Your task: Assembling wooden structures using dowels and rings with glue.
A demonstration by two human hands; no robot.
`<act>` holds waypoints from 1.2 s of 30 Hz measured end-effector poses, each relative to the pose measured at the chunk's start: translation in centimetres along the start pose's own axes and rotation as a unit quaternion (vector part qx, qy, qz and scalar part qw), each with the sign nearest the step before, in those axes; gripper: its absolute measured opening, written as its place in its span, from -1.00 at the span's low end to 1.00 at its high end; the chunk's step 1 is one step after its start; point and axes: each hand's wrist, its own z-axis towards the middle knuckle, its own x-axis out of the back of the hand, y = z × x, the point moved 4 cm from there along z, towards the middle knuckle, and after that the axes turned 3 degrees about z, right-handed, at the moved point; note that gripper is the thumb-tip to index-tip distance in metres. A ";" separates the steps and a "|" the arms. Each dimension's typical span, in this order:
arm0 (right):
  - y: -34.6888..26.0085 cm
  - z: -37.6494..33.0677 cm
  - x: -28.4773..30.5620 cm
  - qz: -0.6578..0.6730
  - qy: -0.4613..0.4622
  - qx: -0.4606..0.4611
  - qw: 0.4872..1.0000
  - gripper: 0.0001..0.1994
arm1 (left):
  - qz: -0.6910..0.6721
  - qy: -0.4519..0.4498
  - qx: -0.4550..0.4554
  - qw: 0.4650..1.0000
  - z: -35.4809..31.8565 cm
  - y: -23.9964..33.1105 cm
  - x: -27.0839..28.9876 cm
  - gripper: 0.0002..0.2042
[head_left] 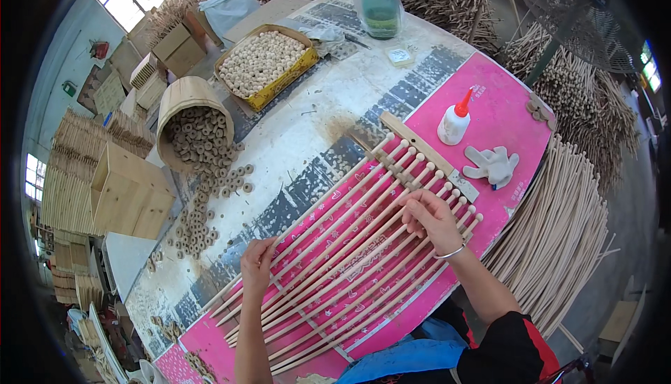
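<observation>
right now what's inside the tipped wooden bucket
Small brown rings lie inside the wooden bucket, with more spilled from its mouth onto the table. Its inner bottom and anything beneath the rings are covered.

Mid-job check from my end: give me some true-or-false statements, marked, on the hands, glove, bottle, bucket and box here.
1. The wooden bucket lies tipped over, with brown rings spread from its mouth onto the table. True.
2. The left hand wears the white glove. False: that hand is bare, and the glove lies on the pink sheet.
3. The right hand is nearer the knobbed ends of the rods than the left hand is. True.
4. The white bottle is topped in blue. False: its tip is red.
5. The yellow box holds brown rings. False: it holds pale beads.
</observation>
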 end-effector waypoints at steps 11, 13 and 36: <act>-1.5 -0.6 3.0 -0.036 0.048 0.028 0.998 -0.75 | 0.083 0.010 -0.015 0.996 0.7 1.6 -0.9 -0.80; -1.8 -0.5 3.8 -0.039 0.056 0.036 0.997 -0.76 | 0.127 0.021 -0.053 0.990 0.6 1.9 -1.0 -0.80; -5.1 10.8 0.0 -0.512 -0.009 0.330 0.793 -0.73 | 0.173 0.022 -0.094 0.980 0.4 1.8 -1.4 -0.71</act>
